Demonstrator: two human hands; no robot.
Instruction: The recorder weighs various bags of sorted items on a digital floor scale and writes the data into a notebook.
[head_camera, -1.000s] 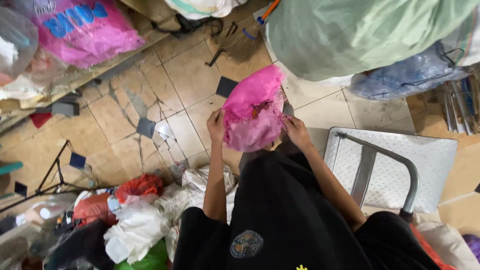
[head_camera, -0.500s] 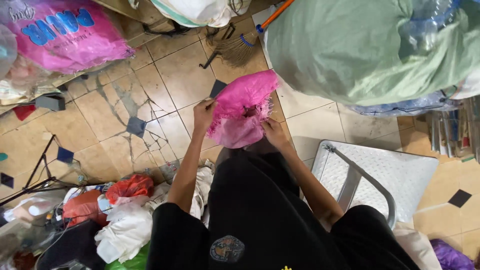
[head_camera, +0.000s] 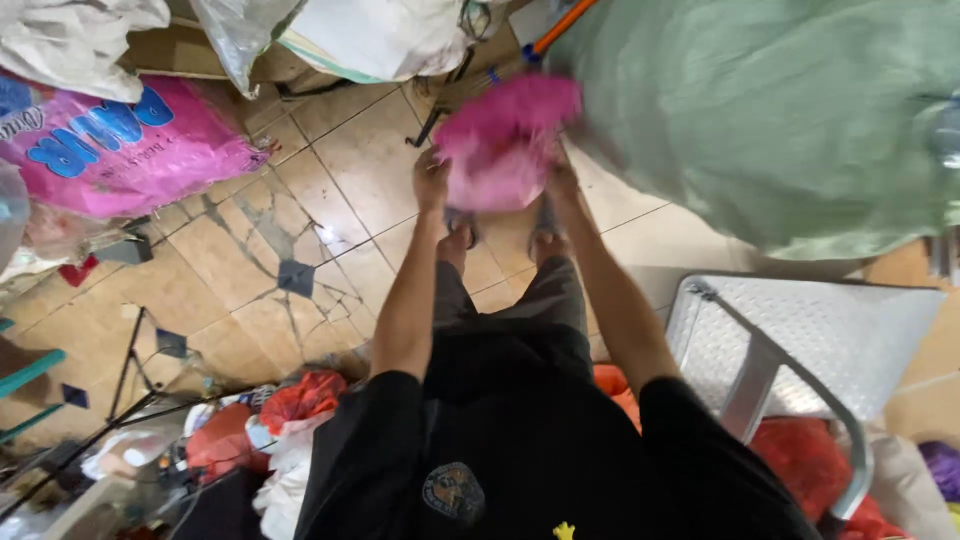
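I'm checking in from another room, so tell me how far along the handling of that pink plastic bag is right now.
Done: nothing shows as finished; no sorted pile can be told apart. In hand: the left hand and right hand both grip the pink bag, blurred, raised in front of the big green sack. Left: red and white bags lie heaped on the tiled floor by the person's left leg, untouched.

Bare tiled floor (head_camera: 250, 250) lies open left of the left hand (head_camera: 432, 180). A big green sack (head_camera: 780, 120) crowds close on the right, white bags (head_camera: 380, 35) block ahead, and a metal step (head_camera: 800, 340) stands low right.
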